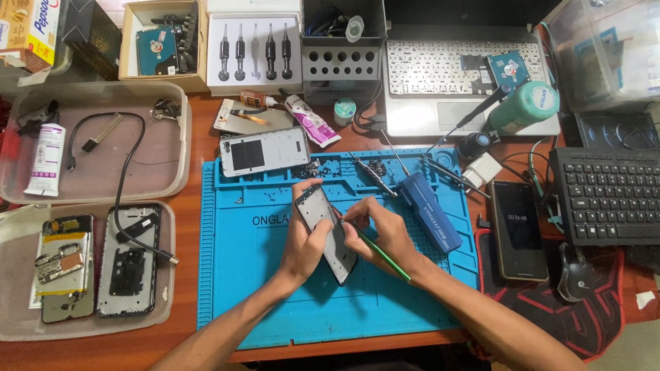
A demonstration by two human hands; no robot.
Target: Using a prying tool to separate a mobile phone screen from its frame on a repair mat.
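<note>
— So how far along does this phone job look?

— Midway, I'd judge. The left hand is wrapped around a stripped phone frame, holding it tilted above the blue work mat. The right hand pinches a thin green tool like a pen, its tip at the frame's upper edge.

— And what is done already?

— The frame looks bare: no screen or back cover on it that I can see. A white phone back lies apart at the mat's top left corner, and small screws or bits are scattered along the mat's top edge. Two more opened phones sit in a clear tray on the left. Reassembly seems to be what is left, though whether that white back belongs to this frame I cannot tell.

— What can't you make out?

— The tool's tip is hidden between the fingers and the frame, so what it touches is unclear. The left palm covers the frame's lower left side. Both forearms run off the bottom edge. The laptop at the top is partly covered by a hard drive and a green bottle.

— Anything else nearby?

— A dark phone with a lit screen lies just right of the mat.
</note>
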